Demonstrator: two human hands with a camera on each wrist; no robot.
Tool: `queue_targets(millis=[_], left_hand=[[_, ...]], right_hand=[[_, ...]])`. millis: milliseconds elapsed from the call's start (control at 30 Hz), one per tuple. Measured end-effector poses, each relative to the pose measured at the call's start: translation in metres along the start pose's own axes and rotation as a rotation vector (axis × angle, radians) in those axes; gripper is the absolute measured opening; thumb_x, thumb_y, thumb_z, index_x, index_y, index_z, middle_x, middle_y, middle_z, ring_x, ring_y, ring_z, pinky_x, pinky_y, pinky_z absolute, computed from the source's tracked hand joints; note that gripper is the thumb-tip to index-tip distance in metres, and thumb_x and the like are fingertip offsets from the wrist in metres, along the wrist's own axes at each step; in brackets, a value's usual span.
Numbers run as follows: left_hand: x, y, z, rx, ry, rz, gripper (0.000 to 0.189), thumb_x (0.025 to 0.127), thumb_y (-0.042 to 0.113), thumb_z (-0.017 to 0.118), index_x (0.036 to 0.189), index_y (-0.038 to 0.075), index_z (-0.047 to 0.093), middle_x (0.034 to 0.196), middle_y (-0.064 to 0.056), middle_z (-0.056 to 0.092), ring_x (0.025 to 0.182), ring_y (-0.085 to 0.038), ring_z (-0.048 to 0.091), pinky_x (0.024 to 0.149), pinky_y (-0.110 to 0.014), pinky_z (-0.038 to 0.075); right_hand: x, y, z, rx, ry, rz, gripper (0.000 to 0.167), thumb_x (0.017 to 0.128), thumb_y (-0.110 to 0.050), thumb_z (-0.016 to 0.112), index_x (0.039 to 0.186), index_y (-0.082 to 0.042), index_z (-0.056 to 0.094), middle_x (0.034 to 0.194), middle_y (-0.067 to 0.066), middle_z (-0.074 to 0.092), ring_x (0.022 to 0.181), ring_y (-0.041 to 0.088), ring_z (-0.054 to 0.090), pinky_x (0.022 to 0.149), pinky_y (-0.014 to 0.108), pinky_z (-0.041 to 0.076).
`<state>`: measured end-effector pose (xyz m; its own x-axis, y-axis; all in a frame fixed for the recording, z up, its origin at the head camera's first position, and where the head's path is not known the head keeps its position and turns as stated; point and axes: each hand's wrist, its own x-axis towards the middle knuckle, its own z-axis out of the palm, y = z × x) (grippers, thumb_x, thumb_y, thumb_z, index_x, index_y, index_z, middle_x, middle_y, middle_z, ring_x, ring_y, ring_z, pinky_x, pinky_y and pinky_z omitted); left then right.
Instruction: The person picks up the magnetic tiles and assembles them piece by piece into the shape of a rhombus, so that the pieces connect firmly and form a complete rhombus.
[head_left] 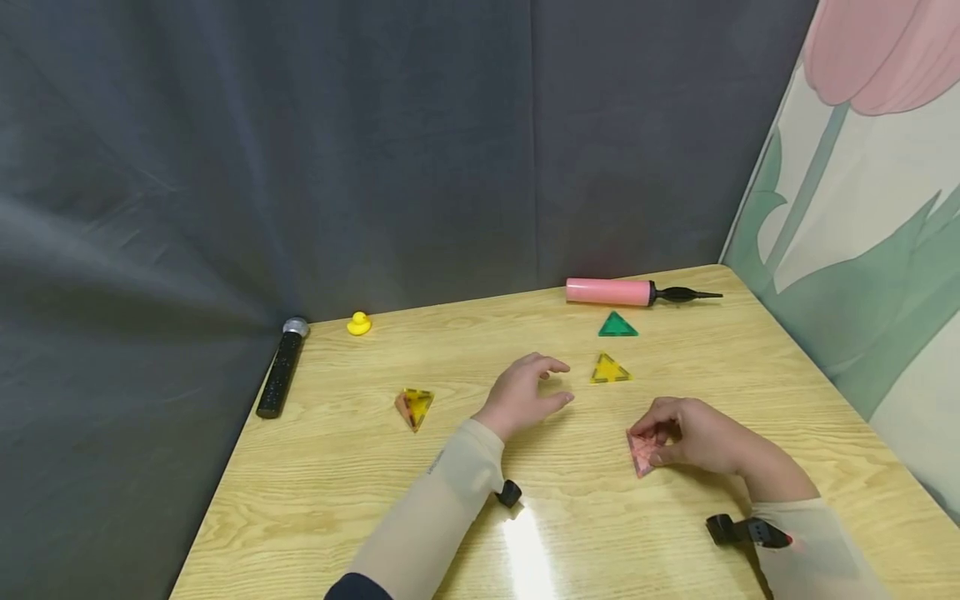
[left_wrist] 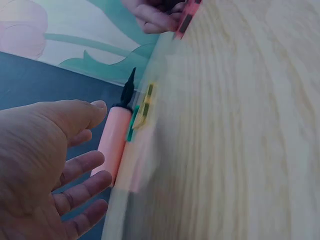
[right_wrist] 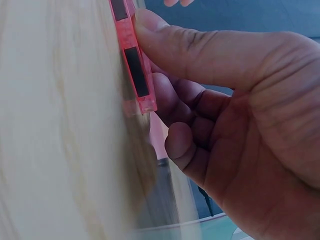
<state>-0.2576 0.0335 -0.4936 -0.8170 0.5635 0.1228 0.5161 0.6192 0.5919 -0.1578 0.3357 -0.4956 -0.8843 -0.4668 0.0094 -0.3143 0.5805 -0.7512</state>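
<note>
A translucent red triangular magnetic tile point(head_left: 641, 454) is pinched between thumb and fingers of my right hand point(head_left: 697, 437), low over the table at the right. Dark magnet strips show along the tile's edge point(right_wrist: 136, 70) in the right wrist view. My left hand point(head_left: 525, 392) hovers above the middle of the table with fingers spread and nothing in them. Nearest to it on the right lies a yellow triangular tile point(head_left: 611, 369), with a green triangular tile point(head_left: 617, 325) just behind. Left of that hand sits a yellow and orange-brown tile piece point(head_left: 415, 408).
A pink hand pump point(head_left: 609, 292) with a black nozzle lies along the back edge. A yellow rubber duck point(head_left: 359, 323) sits at the back left, and a black microphone point(head_left: 281, 375) lies on the left edge. A dark curtain point(head_left: 405, 158) hangs behind the wooden table point(head_left: 315, 508).
</note>
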Motion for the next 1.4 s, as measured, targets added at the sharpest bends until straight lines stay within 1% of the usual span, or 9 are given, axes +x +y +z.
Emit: queue_targets(millis=[267,467,600,700,867,967,1133,1233,1400], left_hand=[[0.012,0.013,0.019,0.045,-0.027,-0.007,0.042,0.096,0.041,0.079,0.135,0.031,0.068,0.125,0.011,0.065,0.109,-0.01,0.061,0.089,-0.025,0.052],[0.021,0.021,0.033,0.072,-0.008,-0.015,0.04,0.096,0.038,0.079,0.133,0.032,0.069,0.126,0.013,0.065,0.107,-0.006,0.063,0.087,-0.021,0.052],[0.027,0.028,0.04,0.128,0.003,-0.011,0.041,0.096,0.04,0.079,0.135,0.032,0.069,0.127,0.014,0.064,0.105,-0.004,0.061,0.087,-0.021,0.052],[0.031,0.032,0.043,0.169,-0.001,-0.009,0.043,0.096,0.041,0.078,0.137,0.033,0.068,0.132,0.014,0.062,0.11,-0.004,0.061,0.093,-0.022,0.051],[0.035,0.039,0.047,0.228,-0.017,0.01,0.046,0.097,0.041,0.077,0.141,0.033,0.066,0.144,0.013,0.058,0.128,-0.01,0.058,0.106,-0.029,0.048],[0.036,0.041,0.048,0.274,-0.031,0.025,0.047,0.098,0.042,0.075,0.143,0.034,0.065,0.15,0.013,0.055,0.133,-0.013,0.055,0.108,-0.033,0.047],[0.035,0.041,0.05,0.372,-0.072,0.062,0.044,0.101,0.044,0.07,0.143,0.034,0.065,0.155,0.015,0.051,0.134,-0.014,0.052,0.109,-0.034,0.045],[0.034,0.039,0.051,0.414,-0.084,0.088,0.037,0.102,0.043,0.069,0.138,0.035,0.069,0.151,0.015,0.055,0.131,-0.012,0.053,0.108,-0.031,0.045],[0.028,0.038,0.049,0.391,-0.059,0.117,0.025,0.102,0.036,0.072,0.126,0.032,0.076,0.126,0.016,0.067,0.11,-0.007,0.059,0.092,-0.022,0.051]], right_hand=[[-0.002,0.009,-0.003,-0.016,0.058,0.019,0.035,0.083,-0.006,0.088,0.116,-0.012,0.079,0.098,-0.001,0.068,0.083,0.018,0.06,0.069,0.026,0.05],[-0.002,0.012,-0.006,-0.059,0.127,0.073,0.031,0.085,-0.005,0.088,0.113,-0.013,0.079,0.096,-0.002,0.067,0.082,0.015,0.057,0.068,0.025,0.049],[-0.002,0.013,-0.008,-0.103,0.18,0.103,0.031,0.083,-0.004,0.089,0.111,-0.014,0.08,0.098,-0.003,0.069,0.083,0.017,0.056,0.069,0.026,0.049],[-0.003,0.013,-0.009,-0.123,0.208,0.14,0.032,0.083,-0.003,0.088,0.112,-0.012,0.079,0.099,-0.002,0.069,0.084,0.017,0.058,0.07,0.027,0.05],[-0.005,0.014,-0.014,-0.121,0.226,0.191,0.03,0.087,-0.003,0.085,0.115,-0.007,0.078,0.099,0.001,0.069,0.086,0.018,0.06,0.071,0.027,0.052],[-0.006,0.017,-0.015,-0.144,0.25,0.195,0.027,0.089,-0.003,0.083,0.115,-0.006,0.078,0.1,0.002,0.069,0.088,0.019,0.061,0.073,0.028,0.053],[-0.006,0.021,-0.016,-0.208,0.298,0.2,0.023,0.092,-0.005,0.08,0.116,-0.005,0.078,0.103,0.006,0.069,0.094,0.023,0.064,0.079,0.039,0.055],[-0.005,0.023,-0.017,-0.24,0.319,0.21,0.025,0.094,-0.007,0.079,0.118,-0.003,0.077,0.103,0.007,0.068,0.093,0.023,0.064,0.08,0.042,0.055],[-0.005,0.022,-0.017,-0.251,0.337,0.216,0.03,0.096,-0.012,0.078,0.122,0.002,0.074,0.101,0.007,0.067,0.091,0.022,0.063,0.078,0.039,0.054]])
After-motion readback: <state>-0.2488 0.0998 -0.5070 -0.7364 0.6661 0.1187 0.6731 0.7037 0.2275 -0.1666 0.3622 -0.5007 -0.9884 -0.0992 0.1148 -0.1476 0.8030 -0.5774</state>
